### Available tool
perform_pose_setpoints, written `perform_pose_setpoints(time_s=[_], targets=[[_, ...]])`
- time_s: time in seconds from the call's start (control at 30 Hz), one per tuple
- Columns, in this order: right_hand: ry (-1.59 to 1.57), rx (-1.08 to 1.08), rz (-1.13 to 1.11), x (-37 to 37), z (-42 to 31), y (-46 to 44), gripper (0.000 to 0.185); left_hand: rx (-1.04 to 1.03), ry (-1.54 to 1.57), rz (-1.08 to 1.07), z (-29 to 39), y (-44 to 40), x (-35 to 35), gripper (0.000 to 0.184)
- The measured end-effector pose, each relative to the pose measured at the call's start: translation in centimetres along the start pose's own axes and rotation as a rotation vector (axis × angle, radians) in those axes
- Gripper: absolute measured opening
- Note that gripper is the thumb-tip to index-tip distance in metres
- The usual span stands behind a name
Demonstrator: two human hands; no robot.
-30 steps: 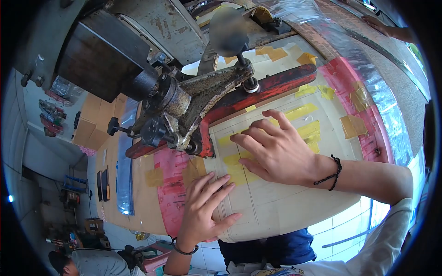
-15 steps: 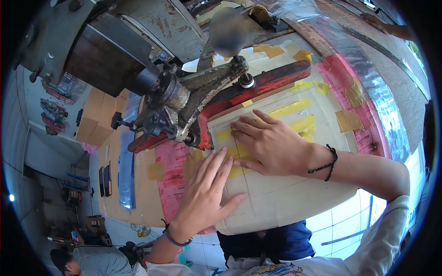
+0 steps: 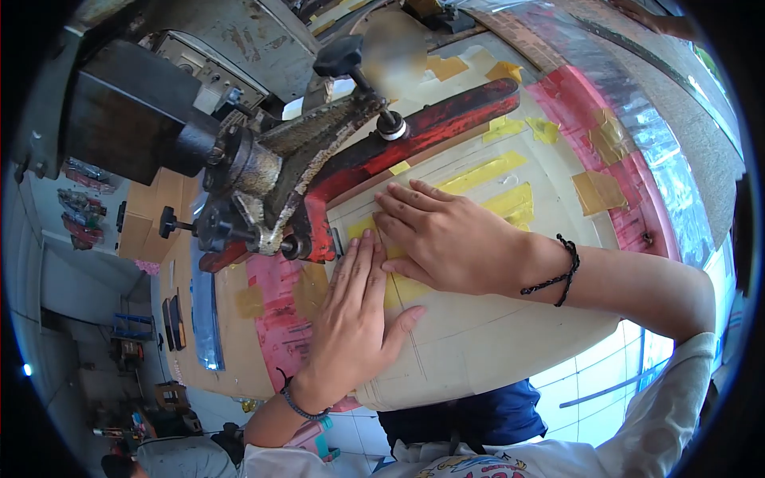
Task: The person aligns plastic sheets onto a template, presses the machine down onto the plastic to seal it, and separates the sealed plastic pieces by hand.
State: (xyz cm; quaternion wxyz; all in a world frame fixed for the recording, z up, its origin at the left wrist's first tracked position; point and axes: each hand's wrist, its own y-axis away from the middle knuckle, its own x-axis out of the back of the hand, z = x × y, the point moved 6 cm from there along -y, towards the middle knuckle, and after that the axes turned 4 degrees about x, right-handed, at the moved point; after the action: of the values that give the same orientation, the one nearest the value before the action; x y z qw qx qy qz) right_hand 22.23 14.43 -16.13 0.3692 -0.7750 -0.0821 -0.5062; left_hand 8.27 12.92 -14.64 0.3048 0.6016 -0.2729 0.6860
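Left hand (image 3: 349,327) and right hand (image 3: 458,243) are lying on the sheet (image 3: 466,342), grips wide, risking pinched fingertips (image 3: 367,235) if the red frame (image 3: 320,239) at 11 o'clock drops.

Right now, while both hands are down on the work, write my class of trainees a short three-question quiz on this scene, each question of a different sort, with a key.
1. True or false: the left hand and the right hand are each closed round a tool.
2. Multiple choice: what is the main colour of the long, worn bar lying beyond the hands?
A) blue
B) red
C) green
3. Fill in the gap: near the right hand, strips of ____ tape are stuck on the pale sheet.

Key: 1 false, both are open with nothing gripped; 2 B; 3 yellow.
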Motion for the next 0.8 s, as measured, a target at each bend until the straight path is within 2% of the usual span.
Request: perform_pose_setpoints(time_s=[0.27,0.37,0.47,0.8], targets=[[0.110,0.015,-0.031,-0.77,-0.15,0.10,0.060,0.003,0.024,-0.034,-0.29,0.42,-0.53,0.094],[-0.039,0.035,0.068,-0.05,0.38,-0.07,0.065,0.032,0.023,-0.030,-0.43,0.18,-0.48,0.096],[-0.031,0.078,0.034,0.15,0.35,-0.15,0.070,0.035,0.038,-0.015,-0.74,-0.10,-0.54,0.096],[-0.059,0.027,-0.019,0.10,0.34,-0.43,0.068,0.011,0.050,-0.009,-1.06,-0.04,-0.58,0.093]])
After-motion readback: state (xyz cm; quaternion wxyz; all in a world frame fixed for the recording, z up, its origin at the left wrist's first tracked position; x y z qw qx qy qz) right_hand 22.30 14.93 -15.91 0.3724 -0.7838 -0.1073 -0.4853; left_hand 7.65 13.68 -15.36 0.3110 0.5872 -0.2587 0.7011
